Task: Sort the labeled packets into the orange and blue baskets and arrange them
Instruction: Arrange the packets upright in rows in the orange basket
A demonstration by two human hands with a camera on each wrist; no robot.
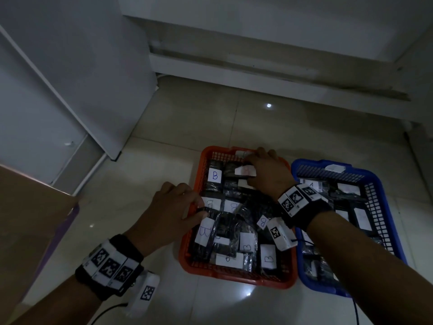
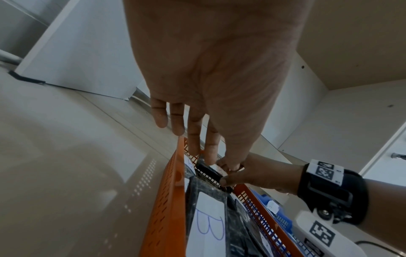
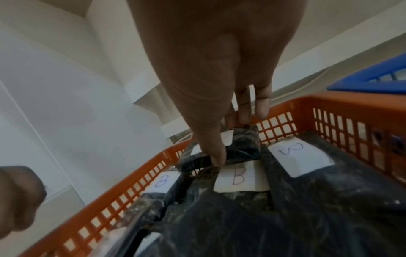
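The orange basket (image 1: 234, 276) sits on the floor, filled with black packets bearing white B labels (image 1: 214, 175). To its right the blue basket (image 1: 304, 280) holds black packets, one labelled A (image 1: 311, 184). My right hand (image 1: 249, 171) reaches to the orange basket's far end and grips a black labelled packet (image 3: 243, 146) between thumb and fingers. My left hand (image 1: 202, 211) is at the orange basket's left wall, where thumb and forefinger pinch the edge of a black packet (image 2: 208, 171). The label of that pinched packet is hidden.
A brown cardboard box (image 1: 28, 219) stands at the left. A white cabinet (image 1: 70, 90) rises behind it, and low white furniture (image 1: 257, 73) runs along the back. Pale floor tiles (image 1: 164, 148) lie around the baskets.
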